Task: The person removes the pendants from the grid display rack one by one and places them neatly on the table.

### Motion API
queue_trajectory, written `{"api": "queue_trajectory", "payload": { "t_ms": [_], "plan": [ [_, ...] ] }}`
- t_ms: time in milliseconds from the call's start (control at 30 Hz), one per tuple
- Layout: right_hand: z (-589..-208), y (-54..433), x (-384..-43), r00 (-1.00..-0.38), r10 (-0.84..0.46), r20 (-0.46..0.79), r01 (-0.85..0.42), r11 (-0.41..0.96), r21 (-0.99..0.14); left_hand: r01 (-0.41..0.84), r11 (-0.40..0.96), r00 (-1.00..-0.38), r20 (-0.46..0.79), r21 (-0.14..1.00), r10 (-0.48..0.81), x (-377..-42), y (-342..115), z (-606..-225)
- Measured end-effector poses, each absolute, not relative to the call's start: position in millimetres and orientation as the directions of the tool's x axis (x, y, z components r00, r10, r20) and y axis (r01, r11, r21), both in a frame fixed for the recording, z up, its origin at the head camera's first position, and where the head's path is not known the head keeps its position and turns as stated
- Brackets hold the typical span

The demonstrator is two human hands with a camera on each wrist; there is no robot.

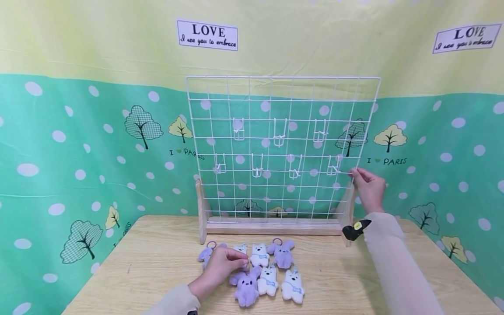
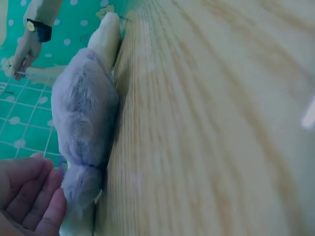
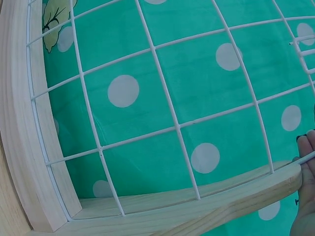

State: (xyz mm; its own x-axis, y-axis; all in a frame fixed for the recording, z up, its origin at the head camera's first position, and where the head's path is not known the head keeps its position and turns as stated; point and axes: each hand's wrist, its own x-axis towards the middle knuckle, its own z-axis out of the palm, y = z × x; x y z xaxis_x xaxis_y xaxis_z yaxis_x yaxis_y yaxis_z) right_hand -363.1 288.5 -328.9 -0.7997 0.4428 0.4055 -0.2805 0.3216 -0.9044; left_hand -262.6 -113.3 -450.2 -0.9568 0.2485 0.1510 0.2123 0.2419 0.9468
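My left hand (image 1: 222, 264) is low over the table, with thumb and fingertips pinching at the ring end of a purple plush keychain (image 1: 247, 288). In the left wrist view that purple plush (image 2: 83, 108) lies on the wood beside my curled fingers. My right hand (image 1: 369, 187) grips the right edge of a white wire grid rack (image 1: 291, 100), just above its wooden side post. Around my left hand lie white bear keychains (image 1: 292, 286) and another purple plush (image 1: 283, 254); one more purple plush (image 1: 206, 254) is partly hidden behind the hand.
Several white wire hooks (image 1: 280, 135) hang on the grid in two rows. The rack's wooden base (image 1: 275, 229) stands at the back of the wooden table (image 1: 130, 267). A green and yellow printed curtain (image 1: 90, 144) hangs behind it.
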Motion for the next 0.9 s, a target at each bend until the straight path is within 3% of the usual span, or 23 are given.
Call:
{"api": "queue_trajectory", "payload": {
  "t_ms": [533, 900],
  "plan": [
    [-327, 286, -358, -0.803, 0.44, 0.402, -0.275, 0.324, -0.905, 0.207, 0.263, -0.968, 0.159, 0.942, 0.194, -256, -130, -439],
    [-325, 284, -362, -0.778, 0.463, 0.424, -0.252, 0.388, -0.886, 0.133, 0.242, -0.991, 0.124, 0.961, 0.052, -257, -157, -412]
  ]
}}
